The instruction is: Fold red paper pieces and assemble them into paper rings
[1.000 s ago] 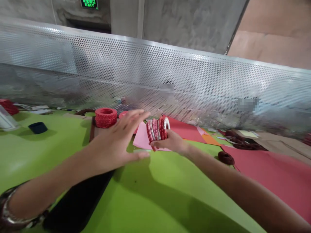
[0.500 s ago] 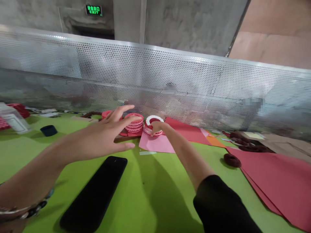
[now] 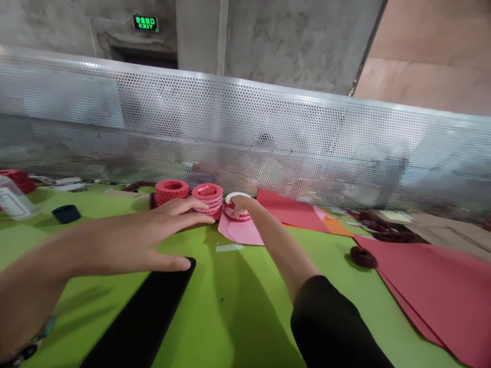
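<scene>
My right hand (image 3: 241, 203) reaches forward to a low stack of scalloped red and pink rings (image 3: 241, 218). Its curled fingers close on the white ring (image 3: 232, 196) at the top of this stack; the fingertips are partly hidden. My left hand (image 3: 148, 232) is open with nothing in it, fingers spread and thumb apart, above a black phone (image 3: 141, 312) lying on the green tabletop. Just beyond its fingertips stands a red and pink ring stack (image 3: 209, 193), and left of that a red ring stack (image 3: 171, 189). Pink paper (image 3: 245, 235) lies under the right-hand stack.
Red sheets (image 3: 433, 286) lie at the right, near a dark brown coil (image 3: 363, 257). Another red sheet (image 3: 284, 209) lies behind my right forearm. On the left are a dark round cap (image 3: 66, 214) and a clear bottle (image 3: 14, 199). A perforated metal panel (image 3: 307, 138) borders the back.
My left hand has moved left and down, away from the ring stacks, and more of them shows. My right hand stays at its stack, now covering more of the white ring.
</scene>
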The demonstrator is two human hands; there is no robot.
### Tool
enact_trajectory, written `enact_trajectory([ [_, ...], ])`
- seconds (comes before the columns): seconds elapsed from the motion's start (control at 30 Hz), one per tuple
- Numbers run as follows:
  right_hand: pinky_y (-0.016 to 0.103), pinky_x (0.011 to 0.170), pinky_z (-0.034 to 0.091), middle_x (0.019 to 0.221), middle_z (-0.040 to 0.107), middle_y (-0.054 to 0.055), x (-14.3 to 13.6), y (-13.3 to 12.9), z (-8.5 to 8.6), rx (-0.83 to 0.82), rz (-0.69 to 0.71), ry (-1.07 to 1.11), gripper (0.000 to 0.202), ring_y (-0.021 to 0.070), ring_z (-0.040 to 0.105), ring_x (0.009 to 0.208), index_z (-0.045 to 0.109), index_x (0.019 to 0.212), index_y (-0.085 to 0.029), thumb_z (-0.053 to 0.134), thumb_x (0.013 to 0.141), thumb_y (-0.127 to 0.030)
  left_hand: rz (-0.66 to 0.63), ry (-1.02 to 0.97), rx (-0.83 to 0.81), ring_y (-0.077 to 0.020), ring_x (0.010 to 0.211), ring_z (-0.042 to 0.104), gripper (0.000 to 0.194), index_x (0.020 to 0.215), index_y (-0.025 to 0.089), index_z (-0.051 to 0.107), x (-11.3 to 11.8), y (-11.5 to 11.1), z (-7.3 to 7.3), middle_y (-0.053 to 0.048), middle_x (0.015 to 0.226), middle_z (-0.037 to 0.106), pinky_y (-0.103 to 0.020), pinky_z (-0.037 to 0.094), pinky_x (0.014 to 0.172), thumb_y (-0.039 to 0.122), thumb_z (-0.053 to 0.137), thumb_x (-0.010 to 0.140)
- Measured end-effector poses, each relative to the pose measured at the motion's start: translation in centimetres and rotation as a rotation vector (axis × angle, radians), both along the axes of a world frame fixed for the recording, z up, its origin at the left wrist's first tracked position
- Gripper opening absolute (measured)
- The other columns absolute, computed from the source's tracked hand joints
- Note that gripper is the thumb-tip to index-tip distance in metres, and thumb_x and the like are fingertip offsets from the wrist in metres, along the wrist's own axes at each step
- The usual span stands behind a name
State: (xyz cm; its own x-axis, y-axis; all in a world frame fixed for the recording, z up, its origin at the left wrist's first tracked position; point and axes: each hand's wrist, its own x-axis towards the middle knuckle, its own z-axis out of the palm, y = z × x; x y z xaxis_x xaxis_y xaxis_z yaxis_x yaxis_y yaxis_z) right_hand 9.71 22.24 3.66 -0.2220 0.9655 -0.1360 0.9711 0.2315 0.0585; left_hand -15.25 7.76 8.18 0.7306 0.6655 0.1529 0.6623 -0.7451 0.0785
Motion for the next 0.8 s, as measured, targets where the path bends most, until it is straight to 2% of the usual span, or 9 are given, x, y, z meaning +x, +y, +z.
enact_trajectory([
  [0.1,0.036,0.077,0.046,0.109,0.052,0.006,0.5,-0.2,0.4,-0.032,0.023,0.001,0.026,0.0174,0.054,0.092,0.050,0.107,-0.016,0.046,0.084,-0.029,-0.023,0.020,-0.026,-0.0309,0.120,0.035,0.057,0.125,0.049,0.026,-0.7,0.0,0.3,0.008,0.137,0.031,-0.049,0.037,0.089,0.053,0.049,0.073],
  [0.17,0.036,0.077,0.046,0.109,0.052,0.006,0.9,-0.3,0.7,-0.057,0.032,-0.007,0.026,0.0173,0.054,0.092,0.051,0.107,-0.016,0.046,0.084,-0.029,-0.028,0.040,-0.010,-0.0295,0.120,0.035,0.055,0.126,0.045,0.027,-1.2,0.0,0.6,0.006,0.135,0.036,-0.048,0.036,0.090,0.052,0.047,0.075],
  [0.3,0.037,0.076,0.046,0.108,0.053,0.006,1.5,-0.2,1.0,-0.097,0.040,-0.041,0.028,0.0184,0.054,0.092,0.050,0.107,-0.015,0.047,0.084,-0.029,0.017,0.038,0.048,-0.0317,0.116,0.040,0.057,0.126,0.036,0.036,-1.5,-0.2,1.2,0.000,0.132,0.042,-0.048,0.038,0.088,0.056,0.045,0.073],
  [0.43,0.036,0.077,0.046,0.109,0.052,0.006,1.9,-0.2,1.0,-0.083,0.026,-0.066,0.026,0.0177,0.054,0.092,0.051,0.106,-0.016,0.046,0.084,-0.029,0.015,0.003,0.002,-0.0309,0.109,0.048,0.057,0.121,0.033,0.044,-1.1,-0.7,1.6,-0.001,0.125,0.050,-0.045,0.041,0.084,0.057,0.047,0.070],
  [0.6,0.036,0.077,0.046,0.109,0.052,0.006,1.6,-0.4,0.9,-0.065,0.005,-0.077,0.026,0.0176,0.054,0.092,0.051,0.107,-0.016,0.046,0.084,-0.029,0.058,0.015,-0.019,-0.0304,0.105,0.051,0.057,0.120,0.033,0.046,-0.8,-0.8,1.6,-0.002,0.123,0.052,-0.044,0.042,0.082,0.058,0.047,0.069],
  [0.8,0.035,0.077,0.046,0.109,0.052,0.006,1.0,-1.2,1.1,-0.021,-0.039,-0.068,0.025,0.0171,0.054,0.092,0.051,0.106,-0.017,0.046,0.085,-0.029,0.045,0.041,-0.045,-0.0255,0.100,0.055,0.050,0.117,0.033,0.049,-0.8,-0.5,1.7,-0.001,0.117,0.057,-0.039,0.043,0.081,0.056,0.045,0.072],
])
